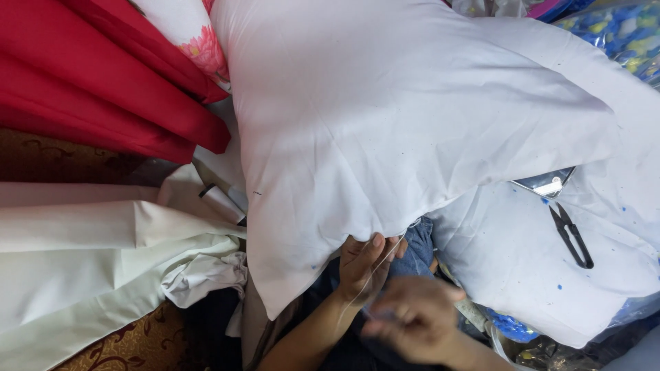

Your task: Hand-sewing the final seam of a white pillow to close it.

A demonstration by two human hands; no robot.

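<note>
A big white pillow (385, 117) fills the middle of the view, resting over my lap. My left hand (364, 264) grips its lower edge from underneath, fingers pressed against the white cloth. A thin white thread (375, 271) runs from that edge down toward my right hand (412, 317), which is blurred, with its fingers pinched together on the thread; a needle is too small to make out. Blue denim (417, 249) shows just behind the hands.
Black thread snips (570, 235) lie on a second white pillow (522, 268) at the right, next to a phone (546, 183). Red cloth (96, 82) hangs at top left. Folded cream fabric (89, 254) lies at the left on a patterned carpet (130, 343).
</note>
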